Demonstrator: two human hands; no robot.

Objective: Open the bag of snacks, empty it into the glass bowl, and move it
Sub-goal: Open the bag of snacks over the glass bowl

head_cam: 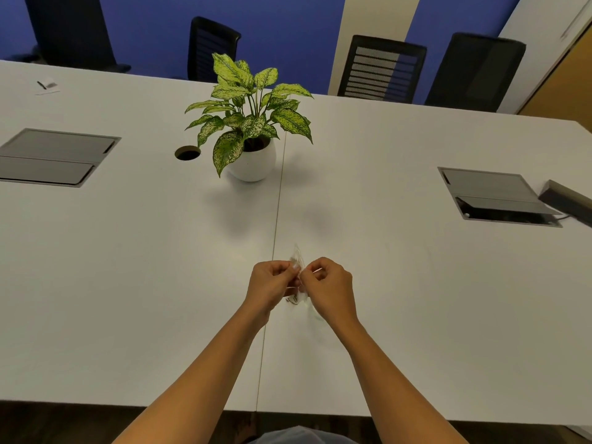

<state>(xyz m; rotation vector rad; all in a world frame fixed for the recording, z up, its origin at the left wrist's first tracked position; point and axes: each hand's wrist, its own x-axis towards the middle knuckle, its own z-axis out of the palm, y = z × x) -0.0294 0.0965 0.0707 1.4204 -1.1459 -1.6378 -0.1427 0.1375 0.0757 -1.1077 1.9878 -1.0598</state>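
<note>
While both hands (299,280) pinch a small clear bag (298,262) above the table (128,267), print seemingly unreadable

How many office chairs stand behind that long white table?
4: black office chair far left, one behind the plant, two at right. Others may sit outside view.

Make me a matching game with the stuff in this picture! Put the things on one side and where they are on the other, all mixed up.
Things:
1. snack bag
2. plant pot
3. chairs
4. pen

Places:
A. at the far left corner of the table
B. pinched between the left hand and the right hand
C. behind the table, by the blue wall
D. in the middle of the table, past the hands

Pairs: 1-B, 2-D, 3-C, 4-A
</note>
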